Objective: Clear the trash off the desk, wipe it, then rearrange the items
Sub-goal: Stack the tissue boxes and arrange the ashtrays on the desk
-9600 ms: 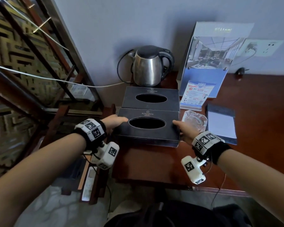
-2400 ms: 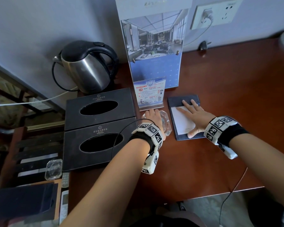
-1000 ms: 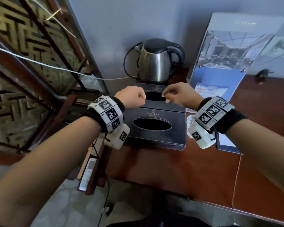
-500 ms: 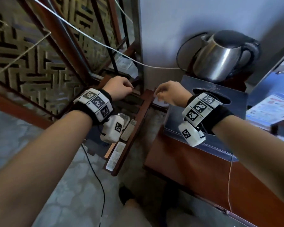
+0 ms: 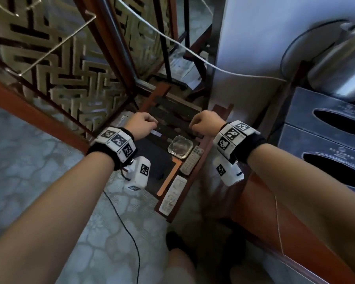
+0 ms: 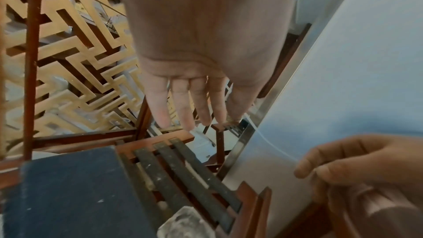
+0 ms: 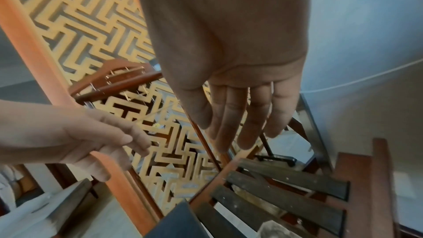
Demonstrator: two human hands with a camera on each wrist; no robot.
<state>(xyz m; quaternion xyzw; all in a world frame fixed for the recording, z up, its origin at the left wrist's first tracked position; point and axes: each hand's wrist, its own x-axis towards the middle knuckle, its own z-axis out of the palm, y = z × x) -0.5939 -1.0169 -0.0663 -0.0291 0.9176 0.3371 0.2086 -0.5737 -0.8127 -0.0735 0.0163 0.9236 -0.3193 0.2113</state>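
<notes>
My left hand (image 5: 146, 126) and right hand (image 5: 201, 125) hover side by side over a low wooden rack (image 5: 170, 108) with dark slats, left of the desk (image 5: 254, 203). Both hold nothing. In the wrist views the left hand's fingers (image 6: 183, 108) and the right hand's fingers (image 7: 242, 120) hang relaxed and nearly straight. Just below the hands on the rack lie a glass ashtray (image 5: 180, 147), a dark folder (image 5: 156, 158) and two remotes, one grey (image 5: 192, 160) and one white (image 5: 173, 194). Two dark tissue boxes (image 5: 328, 124) sit on the desk at the right.
A steel kettle (image 5: 340, 70) stands behind the tissue boxes by the wall. A gold lattice screen (image 5: 55, 64) with a dark wood frame closes off the left. A white cable (image 5: 193, 56) crosses above the rack. A black cord (image 5: 127, 232) trails over the patterned floor.
My view and both hands have swung left, from above the tissue boxes on the desk to above the low rack. Neither hand has picked anything up.
</notes>
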